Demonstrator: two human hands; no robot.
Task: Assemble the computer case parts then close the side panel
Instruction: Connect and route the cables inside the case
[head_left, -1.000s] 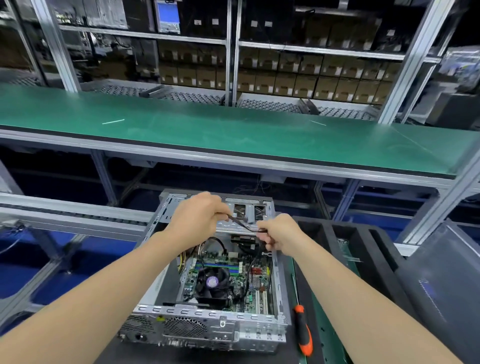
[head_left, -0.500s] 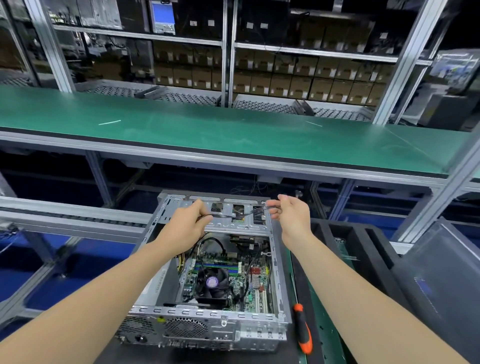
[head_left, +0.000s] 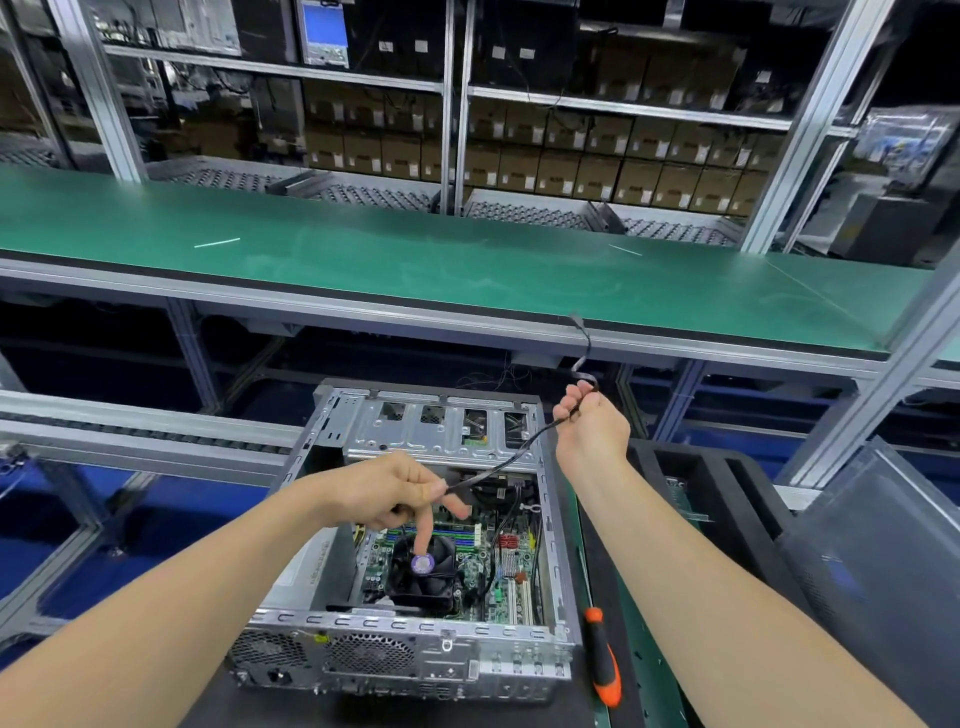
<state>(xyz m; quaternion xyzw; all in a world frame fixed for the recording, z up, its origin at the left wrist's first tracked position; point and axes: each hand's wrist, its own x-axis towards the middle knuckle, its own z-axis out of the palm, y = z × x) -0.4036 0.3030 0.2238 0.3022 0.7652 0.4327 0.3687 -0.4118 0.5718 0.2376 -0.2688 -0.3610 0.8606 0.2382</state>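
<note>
Head view, black cable (head_left: 498, 465) stretched between left hand (head_left: 387, 488), right hand (head_left: 592, 426)

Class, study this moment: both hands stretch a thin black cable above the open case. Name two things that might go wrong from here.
1. The cable is pulled taut between the left hand and right hand; tugging harder may strain it.
2. A left finger hangs just over the fan in the open case; it might press on the blades.

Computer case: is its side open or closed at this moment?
Open. The computer case has no panel on top; its fan and motherboard show from above.
</note>
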